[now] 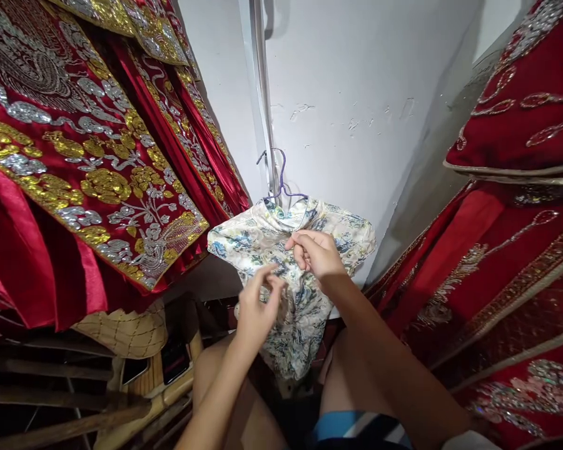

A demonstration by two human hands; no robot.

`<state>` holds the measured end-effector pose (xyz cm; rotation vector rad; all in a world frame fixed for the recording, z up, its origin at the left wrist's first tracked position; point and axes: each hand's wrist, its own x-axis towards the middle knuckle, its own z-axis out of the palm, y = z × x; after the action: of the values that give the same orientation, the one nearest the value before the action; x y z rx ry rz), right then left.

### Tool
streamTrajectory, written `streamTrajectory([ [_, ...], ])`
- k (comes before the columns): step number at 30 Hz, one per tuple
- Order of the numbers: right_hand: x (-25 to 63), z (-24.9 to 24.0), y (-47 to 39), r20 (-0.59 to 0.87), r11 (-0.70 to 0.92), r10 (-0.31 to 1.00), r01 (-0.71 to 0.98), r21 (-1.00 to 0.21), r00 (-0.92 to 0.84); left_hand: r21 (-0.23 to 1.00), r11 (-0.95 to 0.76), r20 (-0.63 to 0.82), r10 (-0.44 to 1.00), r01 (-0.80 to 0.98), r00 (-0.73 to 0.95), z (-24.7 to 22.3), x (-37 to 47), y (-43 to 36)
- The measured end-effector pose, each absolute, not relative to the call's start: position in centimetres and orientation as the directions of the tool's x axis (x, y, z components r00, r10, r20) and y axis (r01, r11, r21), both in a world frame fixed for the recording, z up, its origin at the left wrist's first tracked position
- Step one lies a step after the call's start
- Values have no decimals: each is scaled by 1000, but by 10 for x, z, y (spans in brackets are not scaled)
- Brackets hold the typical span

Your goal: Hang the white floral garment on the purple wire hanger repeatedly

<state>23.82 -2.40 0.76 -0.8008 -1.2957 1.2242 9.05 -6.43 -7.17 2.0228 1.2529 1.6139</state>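
A cream short-sleeved garment (288,325) with a blue, green and yellow floral print hangs in front of me on a purple hanger (282,178). Over its upper front is my right hand (315,250), its fingers curled and the thumb pressed to the index finger; anything in that pinch is too small to make out. Lower and to the left, my left hand (259,303) is curved, with a gap between thumb and index finger and nothing visible in it. Whether either hand touches the cloth is unclear.
Red garments (122,156) with gold and silver sequins hang at left, and beaded red ones (511,250) at right. A metal upright (259,94) stands against the white wall (356,81). At lower left, a bamboo seat (169,397) bears a dark phone-like object (175,359).
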Motion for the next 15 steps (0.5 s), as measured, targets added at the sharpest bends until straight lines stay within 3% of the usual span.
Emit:
streamTrajectory([
  [2, 239, 12, -29, 291, 261, 944, -187, -947, -154, 577, -647, 767, 639, 498, -59, -34, 86, -55],
  [5, 240, 21, -33, 346, 309, 920, -201, -929, -182, 450, -703, 815, 575, 551, 69, 4, 88, -39],
  [10, 238, -3, -14, 371, 351, 919, -154, -924, -136, 299, -724, 848, 500, 621, 175, 20, 98, -32],
  [13, 236, -39, 1, 352, 353, 931, -5, -936, -92, 318, -699, 889, 455, 641, 54, 23, 89, -36],
  [15, 238, -62, 3, 308, 313, 946, 39, -949, -100, 421, -664, 882, 460, 618, -107, 25, 74, -35],
])
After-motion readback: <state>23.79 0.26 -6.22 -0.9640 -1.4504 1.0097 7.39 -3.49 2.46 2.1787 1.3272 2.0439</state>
